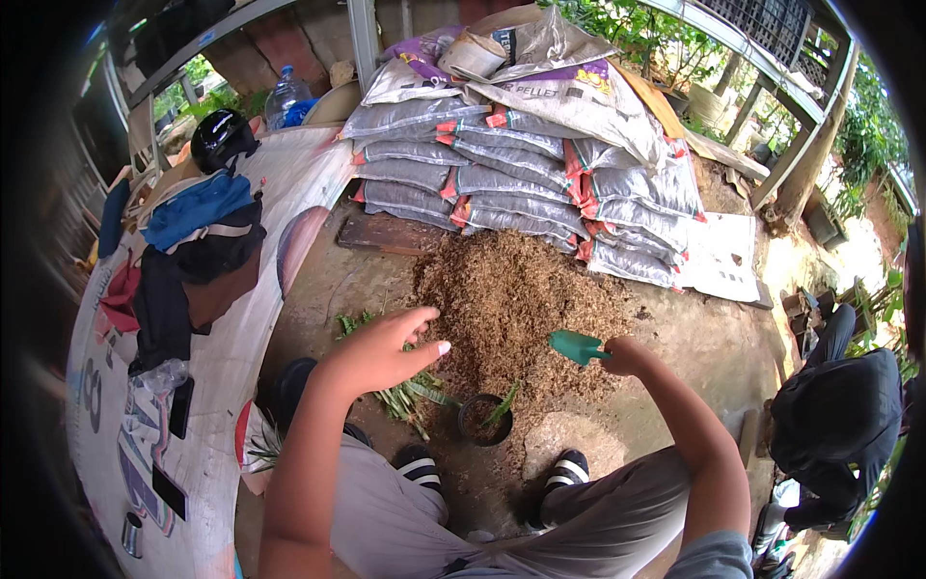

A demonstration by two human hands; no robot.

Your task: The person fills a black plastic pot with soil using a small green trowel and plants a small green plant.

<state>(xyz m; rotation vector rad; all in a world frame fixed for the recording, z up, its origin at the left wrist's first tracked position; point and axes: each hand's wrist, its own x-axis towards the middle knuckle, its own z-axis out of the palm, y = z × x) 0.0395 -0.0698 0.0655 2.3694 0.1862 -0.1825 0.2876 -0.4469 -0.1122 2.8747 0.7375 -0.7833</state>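
My right hand (626,357) grips a green hand trowel (576,347), its blade over the right part of a heap of brown, chip-like loose material (506,297). My left hand (394,351) is raised at the heap's left side, fingers apart and holding nothing. Between my feet and the heap stands a small black pot (486,438), partly filled with brown material, with a green leaf cutting (503,405) leaning in it. Long green leaf cuttings (401,405) lie on the ground left of the pot, partly beneath my left hand.
Stacked grey filled sacks (506,166) stand behind the heap, beside a wooden board (391,235). At left, a sheet-covered surface (217,405) bears clothes (202,268), a black helmet (221,137) and a metal cup (132,534). A dark backpack (835,405) is at far right.
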